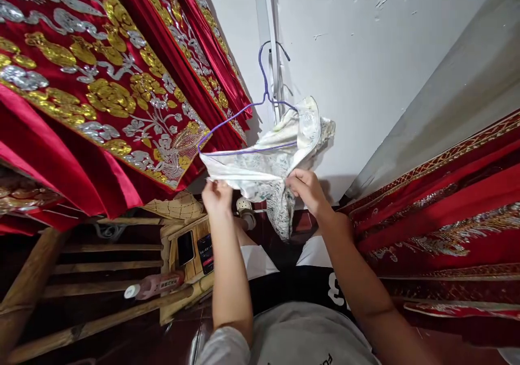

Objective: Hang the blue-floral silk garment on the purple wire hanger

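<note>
A purple wire hanger [231,117] hangs by its hook at a narrow upright bar [273,34] on the wall. Draped on it is a pale floral garment [260,163], its exact kind unclear, bunched over the hanger's right shoulder and spread along its bottom wire. My left hand [218,196] pinches the garment's lower edge below the hanger's left end. At the right, my right hand [306,186] grips a fold of the same cloth, with fingers closed. A ruffled, lacy part of the garment dangles between my hands.
Red sequined cloths [122,83] hang at the left, and another red cloth [447,213] is at the right. Below left, a bamboo seat [179,294] bears two phones [186,247] and a pink bottle [156,285]. A white wall [345,56] stands ahead.
</note>
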A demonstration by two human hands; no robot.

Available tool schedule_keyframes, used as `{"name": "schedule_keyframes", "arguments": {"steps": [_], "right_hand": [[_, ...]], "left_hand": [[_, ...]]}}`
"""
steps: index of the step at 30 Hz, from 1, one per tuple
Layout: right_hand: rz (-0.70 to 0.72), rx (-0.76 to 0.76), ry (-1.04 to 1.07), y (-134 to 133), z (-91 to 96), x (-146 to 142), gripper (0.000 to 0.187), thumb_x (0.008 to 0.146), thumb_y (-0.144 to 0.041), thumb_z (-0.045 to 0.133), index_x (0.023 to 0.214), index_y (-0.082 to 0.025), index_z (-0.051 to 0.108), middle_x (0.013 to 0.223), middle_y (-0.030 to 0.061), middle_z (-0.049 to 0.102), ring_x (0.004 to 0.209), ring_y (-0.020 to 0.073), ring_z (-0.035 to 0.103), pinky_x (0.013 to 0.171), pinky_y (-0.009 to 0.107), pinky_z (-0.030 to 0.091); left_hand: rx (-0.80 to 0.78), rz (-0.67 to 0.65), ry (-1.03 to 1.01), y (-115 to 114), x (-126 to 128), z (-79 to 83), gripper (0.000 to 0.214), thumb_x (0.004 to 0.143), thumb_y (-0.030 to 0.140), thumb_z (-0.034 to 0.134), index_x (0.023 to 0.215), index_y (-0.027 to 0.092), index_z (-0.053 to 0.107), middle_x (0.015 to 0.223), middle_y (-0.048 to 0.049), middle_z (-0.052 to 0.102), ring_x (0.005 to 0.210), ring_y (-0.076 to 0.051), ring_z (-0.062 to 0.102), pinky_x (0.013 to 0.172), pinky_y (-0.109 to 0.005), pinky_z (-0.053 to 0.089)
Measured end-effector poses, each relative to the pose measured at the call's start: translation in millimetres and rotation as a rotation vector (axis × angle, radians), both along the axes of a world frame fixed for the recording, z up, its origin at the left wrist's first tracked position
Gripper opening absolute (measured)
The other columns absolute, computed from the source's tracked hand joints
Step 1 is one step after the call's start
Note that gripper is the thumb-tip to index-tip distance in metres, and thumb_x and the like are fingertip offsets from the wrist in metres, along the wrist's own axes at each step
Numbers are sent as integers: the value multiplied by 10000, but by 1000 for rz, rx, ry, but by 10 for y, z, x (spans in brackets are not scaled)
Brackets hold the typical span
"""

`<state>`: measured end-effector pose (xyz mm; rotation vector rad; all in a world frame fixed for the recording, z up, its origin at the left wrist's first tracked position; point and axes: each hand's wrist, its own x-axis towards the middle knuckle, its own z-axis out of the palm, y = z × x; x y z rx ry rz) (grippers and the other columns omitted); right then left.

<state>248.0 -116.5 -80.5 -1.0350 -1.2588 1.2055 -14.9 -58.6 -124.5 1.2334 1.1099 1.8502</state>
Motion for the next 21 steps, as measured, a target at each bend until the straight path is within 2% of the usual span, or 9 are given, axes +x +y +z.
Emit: {"name": "schedule_keyframes", "arguments": {"steps": [2,4,6,8,10,12,15,17,21], "right_hand": [[-62,-69,159,-125,-123,-16,289,757,-301,674,576,-233,459,506,-63,331,468,91,289,486,276,260],[-131,-114,284,-269,-305,18,360,749,-334,685,566,-242,389,508,-74,279,456,85,239,467,274,250],[-164,-141,322,-402,-497,102,385,742,-362,684,563,-243,364,509,-76,261,457,86,220,460,274,235],[-123,-185,258,-488,-640,204,379,741,-369,693,553,-239,391,494,-69,284,463,94,242,463,276,228],[-98,-225,96,-509,-703,276,364,770,-385,712,555,-230,464,496,-48,358,484,110,304,475,280,255],[-155,-188,-61,-480,-690,285,333,818,-440,711,617,-221,560,570,-12,486,551,144,414,513,288,336],[-187,-65,-47,-416,-587,191,376,890,-584,643,771,-228,666,807,50,661,799,218,600,696,321,496],[-41,-86,83,-388,-508,93,507,913,-711,545,872,-232,708,884,80,704,930,251,651,786,347,539],[249,-217,284,-349,-395,-61,731,852,-885,435,1005,-234,730,856,101,722,975,276,700,756,367,582]], "left_hand": [[-80,2,-126,-235,278,-261,456,966,611,478,755,208,515,725,-64,658,830,-192,695,830,-374,574],[-156,18,-267,-475,545,-410,391,916,566,578,784,200,546,751,-62,664,822,-178,705,850,-346,574],[-264,33,-589,-667,742,-414,317,822,481,738,838,198,595,849,-41,687,874,-144,703,921,-296,549],[-254,-37,-698,-800,865,-286,315,767,433,819,886,208,634,918,-21,690,909,-132,689,959,-279,527],[-177,-148,-604,-897,945,-92,321,771,458,833,889,214,660,909,-9,675,889,-139,666,932,-275,524],[-107,-211,-419,-993,1028,93,303,814,487,804,866,216,677,897,-13,667,891,-159,650,905,-274,515],[-54,-272,-79,-1152,1188,260,225,909,439,722,880,217,703,1039,-58,703,1069,-228,651,1001,-329,484],[-21,-332,123,-1235,1280,298,177,952,387,670,924,222,726,1176,-91,702,1224,-277,615,1100,-392,437],[17,-352,425,-1230,1284,323,144,959,342,659,970,250,769,1263,-111,676,1385,-312,516,1196,-456,345]]}}
